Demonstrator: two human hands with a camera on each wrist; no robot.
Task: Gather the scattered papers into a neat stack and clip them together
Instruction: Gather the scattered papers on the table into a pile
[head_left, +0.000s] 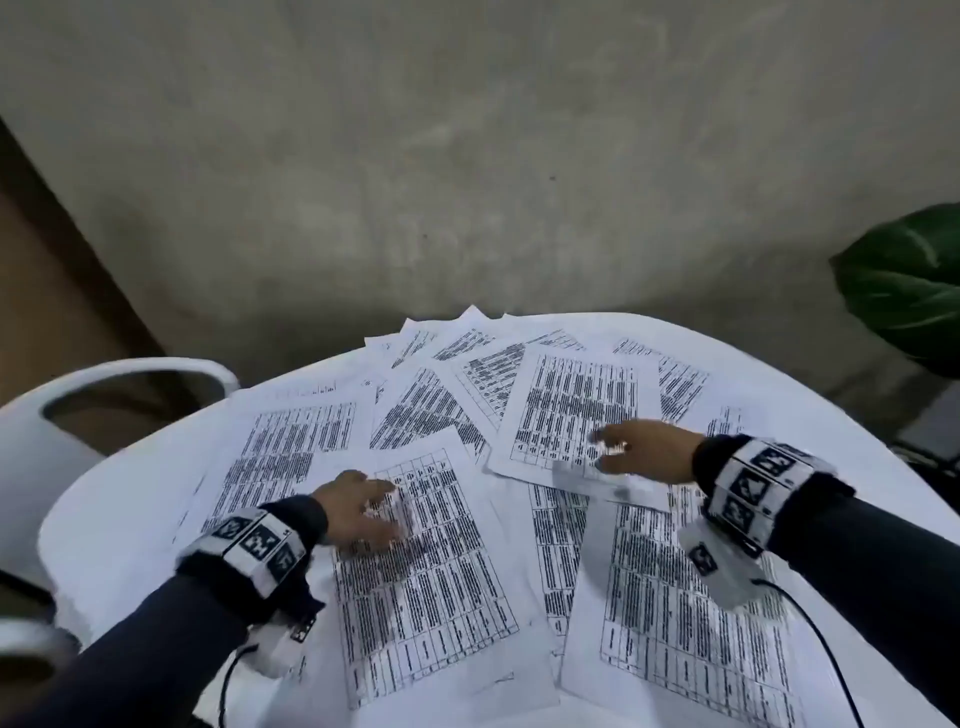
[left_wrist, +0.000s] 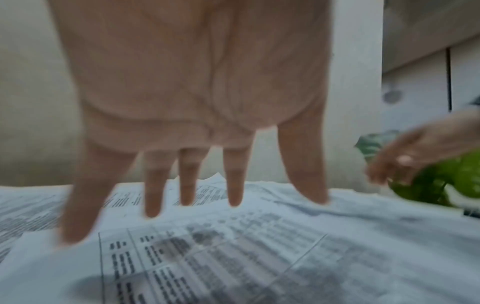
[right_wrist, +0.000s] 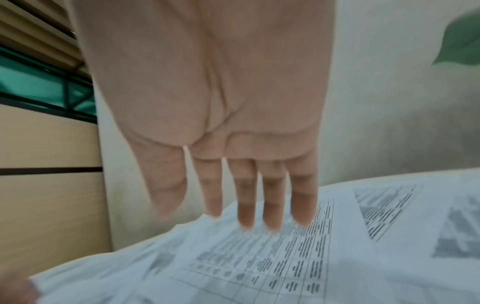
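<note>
Several printed sheets with tables (head_left: 566, 405) lie scattered and overlapping across a round white table (head_left: 104, 540). My left hand (head_left: 369, 512) hovers palm down with fingers spread over the near-left sheet (head_left: 426, 582); in the left wrist view its straight fingers (left_wrist: 153, 197) reach down to that sheet (left_wrist: 221, 257). My right hand (head_left: 631, 449) reaches flat over the far-right sheet (head_left: 571, 405), fingers straight and together (right_wrist: 271, 199) above its table print (right_wrist: 285, 257). Neither hand holds anything. No clip is visible.
A white chair back (head_left: 119, 384) stands left of the table. Green plant leaves (head_left: 909, 280) hang at the right. A grey wall (head_left: 467, 156) rises behind. Some sheets (head_left: 452, 327) stick out over the table's far edge.
</note>
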